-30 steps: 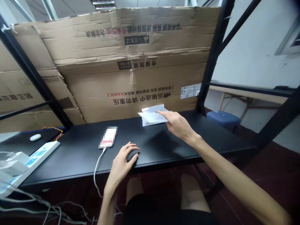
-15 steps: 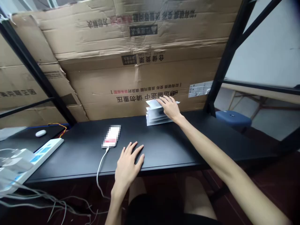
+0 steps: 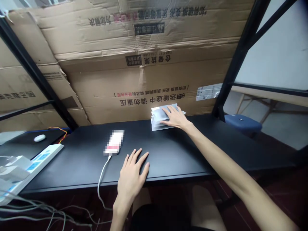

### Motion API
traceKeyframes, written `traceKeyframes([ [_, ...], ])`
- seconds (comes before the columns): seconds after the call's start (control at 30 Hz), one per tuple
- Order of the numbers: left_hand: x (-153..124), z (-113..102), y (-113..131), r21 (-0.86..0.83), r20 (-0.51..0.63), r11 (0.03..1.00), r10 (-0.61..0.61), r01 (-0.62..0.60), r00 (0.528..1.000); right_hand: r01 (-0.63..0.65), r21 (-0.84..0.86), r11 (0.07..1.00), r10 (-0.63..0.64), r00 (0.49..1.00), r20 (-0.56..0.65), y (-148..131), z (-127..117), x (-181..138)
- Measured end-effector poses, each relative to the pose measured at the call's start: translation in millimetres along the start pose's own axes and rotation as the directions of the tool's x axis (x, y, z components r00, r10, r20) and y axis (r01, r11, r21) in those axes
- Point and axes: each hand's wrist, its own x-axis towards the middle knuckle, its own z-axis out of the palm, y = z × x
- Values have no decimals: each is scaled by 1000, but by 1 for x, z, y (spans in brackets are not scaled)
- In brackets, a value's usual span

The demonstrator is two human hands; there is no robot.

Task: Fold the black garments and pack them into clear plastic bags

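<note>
1. Far left, off the desk's [image 3: 183,150] left end: a white power strip [image 3: 39,156] lies on a lower surface among loose cords. It was probably put there to feed the chargers. A small white oval object [image 3: 39,138] lies beyond it; what it is cannot be told.
2. Left of desk centre: a phone [image 3: 114,142] is laid flat, screen up. A white cable [image 3: 101,179] is plugged into its near end and hangs over the front edge, so the phone's place is judged to be set by the cable's reach.
3. Front edge, centre: the left hand [image 3: 132,176] is laid palm down on the bare desk with fingers spread. Nothing is grasped. The hand is judged to serve as a brace for the long reach of the other arm.
4. Back edge, right of centre: a stack of flat packets [image 3: 157,112] is set against the cardboard [image 3: 144,73], which appears to act as a backstop.
5. The right hand [image 3: 176,118] is laid flat on top of the stack with fingers extended, not curled round it. The stack is pressed down rather than gripped.
6. Right: a black frame post [image 3: 237,64] meets the desk's back right corner. A blue stool [image 3: 243,123] is seen beyond it.
</note>
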Motion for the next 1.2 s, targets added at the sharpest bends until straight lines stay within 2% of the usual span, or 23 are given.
traceKeyframes([
  [0.1,-1,1,-1,9,-3,1000,10,-10,1000,14,-22,1000,-15,999,-44,-8,-4,-8],
  [0.17,0,1,-1,18,16,1000,1,-1,1000,17,-38,999,-20,996,-89,-21,-11,-24],
  [0.3,1,-1,0,36,51,999,-19,17,999,-2,11,1000,3,992,-124,-60,-22,-91],
  [0.37,2,-1,1,36,48,999,-26,24,998,-49,80,996,54,996,-66,-75,-22,-134],
  [0.47,2,-1,3,34,35,999,-32,31,999,-165,159,973,147,982,117,-81,-19,-188],
  [0.57,1,0,4,43,19,998,-35,34,999,-305,169,937,273,944,185,-74,-17,-218],
  [0.7,1,0,6,55,18,998,-40,39,999,-376,174,910,338,916,215,-69,-24,-224],
  [0.93,5,-9,18,230,129,968,-127,95,983,-485,158,860,408,840,358,-79,-41,-212],
  [1.2,5,-8,17,297,136,952,-117,72,984,-463,109,880,398,842,365,-82,-38,-212],
])
